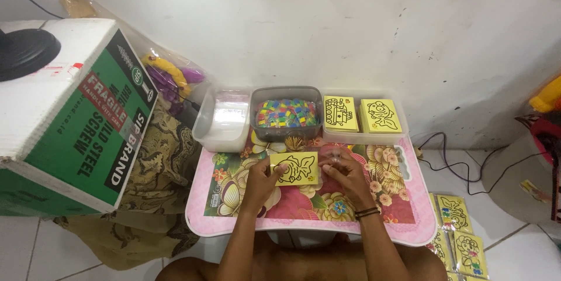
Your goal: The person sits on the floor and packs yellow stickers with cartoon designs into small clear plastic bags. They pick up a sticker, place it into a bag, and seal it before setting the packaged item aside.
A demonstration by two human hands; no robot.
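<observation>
Together, we pinched the yellow card (pixel 295 168) near the table's (pixel 304 222) back edge, its long side running across. Our left hand (pixel 263 177) gripped its left end; our right hand (pixel 345 173) gripped the right.

White scuffed plaster wall (pixel 350 23) beyond the hands. White tiled floor (pixel 514 252) to their right, black cables (pixel 450 161) trailing across it. Big cardboard box (pixel 64 117) at left, over patterned brown cloth (pixel 158 170).
</observation>
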